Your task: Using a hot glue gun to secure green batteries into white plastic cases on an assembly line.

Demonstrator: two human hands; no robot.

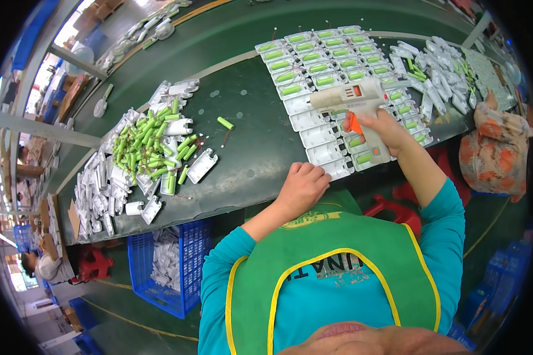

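My right hand is wrapped round the handle of a white hot glue gun with an orange trigger. The gun's nozzle points left, above rows of white plastic casings. Many casings in the far and right rows hold green cylindrical batteries; several in the near left column show bare insides. At the near left corner of these rows, my left hand rests by the table's edge with its fingers curled. Whatever those fingers may hold is hidden.
Loose green batteries lie heaped on white casings at the table's left. One battery lies apart on the dark green tabletop. More casings are piled far right, near another person. A blue crate stands below.
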